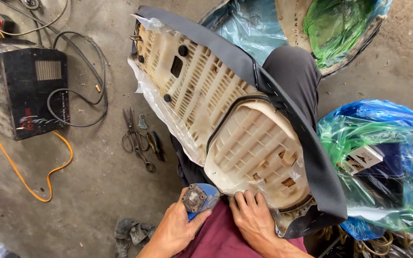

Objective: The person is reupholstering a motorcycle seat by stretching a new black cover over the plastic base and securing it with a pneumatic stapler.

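Kneeling over an upturned cream ribbed plastic motorcycle seat base [225, 110] resting across your lap, you clench your left hand [180, 227] around a blue metal staple gun [198, 198] at its near edge while your right hand [253, 217], fingers flat and released, pins the grey textured vinyl cover [319, 167] and clear plastic film [163, 112].

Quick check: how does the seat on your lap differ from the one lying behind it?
The seat on the lap lies underside up, showing a cream ribbed plastic base; the seat behind shows blue and green plastic film instead. The lap seat has a grey cover wrapped round its edge, with the right hand pressing there and the left hand holding a blue stapler; nobody touches the other. Both have clear plastic wrap.
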